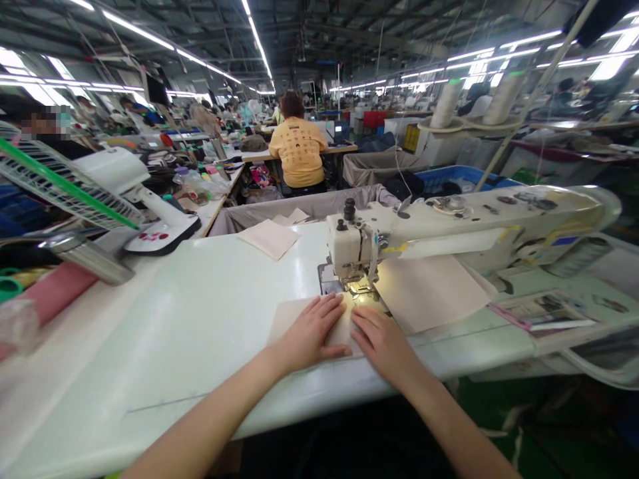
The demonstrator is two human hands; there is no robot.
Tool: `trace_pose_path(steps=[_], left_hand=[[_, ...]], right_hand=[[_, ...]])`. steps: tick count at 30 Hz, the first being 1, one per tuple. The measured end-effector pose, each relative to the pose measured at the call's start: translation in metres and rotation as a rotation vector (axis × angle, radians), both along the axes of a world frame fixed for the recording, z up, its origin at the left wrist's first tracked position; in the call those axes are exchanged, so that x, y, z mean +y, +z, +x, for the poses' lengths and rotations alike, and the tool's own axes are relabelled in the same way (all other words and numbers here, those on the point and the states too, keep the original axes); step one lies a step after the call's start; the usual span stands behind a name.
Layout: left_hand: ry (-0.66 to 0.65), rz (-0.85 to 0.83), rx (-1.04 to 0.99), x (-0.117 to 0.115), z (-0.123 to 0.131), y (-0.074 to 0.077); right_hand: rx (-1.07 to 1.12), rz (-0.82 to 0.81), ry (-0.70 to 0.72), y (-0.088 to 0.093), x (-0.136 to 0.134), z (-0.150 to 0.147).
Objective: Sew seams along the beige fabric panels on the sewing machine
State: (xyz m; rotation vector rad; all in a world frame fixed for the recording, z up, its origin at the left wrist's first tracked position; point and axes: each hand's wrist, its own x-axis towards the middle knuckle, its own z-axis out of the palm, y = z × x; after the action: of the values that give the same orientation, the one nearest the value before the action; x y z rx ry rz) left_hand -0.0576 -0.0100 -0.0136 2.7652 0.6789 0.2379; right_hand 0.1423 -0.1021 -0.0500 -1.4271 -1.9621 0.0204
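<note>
A beige fabric piece [287, 316] lies flat on the white table in front of the sewing machine [449, 223]. My left hand [312, 332] rests palm down on it, fingers stretched toward the needle area [360, 286]. My right hand [382, 342] lies flat beside it on the fabric's right part, fingers pointing at the presser foot. Both hands hold nothing. Another beige piece [432, 289] lies under the machine arm to the right.
A white table [200, 319] stretches left, with a cut fabric piece [269, 238] at its far edge. A desk fan [100, 186] stands at left, thread cones [446, 103] behind the machine. A person in a yellow shirt [298, 153] sits ahead, back turned.
</note>
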Motion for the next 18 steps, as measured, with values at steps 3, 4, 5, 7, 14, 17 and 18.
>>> trace_pose_path(steps=[3,4,5,7,14,17,18], left_hand=[[-0.028,-0.016,-0.016,0.011,0.001,0.000],[-0.037,-0.019,-0.020,0.014,0.001,0.000],[-0.047,-0.022,-0.024,0.017,0.001,0.000],[-0.060,-0.027,-0.030,0.020,0.002,0.001],[-0.058,-0.039,-0.001,0.021,0.002,0.003],[-0.064,-0.038,-0.013,0.021,0.001,0.003],[-0.069,-0.036,-0.014,0.022,0.001,0.002]], right_hand=[[-0.001,-0.007,-0.018,0.003,0.004,-0.002],[0.000,-0.006,-0.022,0.004,0.006,-0.002],[-0.001,-0.003,-0.028,0.004,0.007,-0.003],[-0.005,0.000,-0.036,0.005,0.008,-0.004],[-0.009,0.003,-0.040,0.003,0.007,-0.005],[-0.012,-0.002,-0.048,0.004,0.007,-0.005],[-0.012,-0.002,-0.053,0.004,0.007,-0.005]])
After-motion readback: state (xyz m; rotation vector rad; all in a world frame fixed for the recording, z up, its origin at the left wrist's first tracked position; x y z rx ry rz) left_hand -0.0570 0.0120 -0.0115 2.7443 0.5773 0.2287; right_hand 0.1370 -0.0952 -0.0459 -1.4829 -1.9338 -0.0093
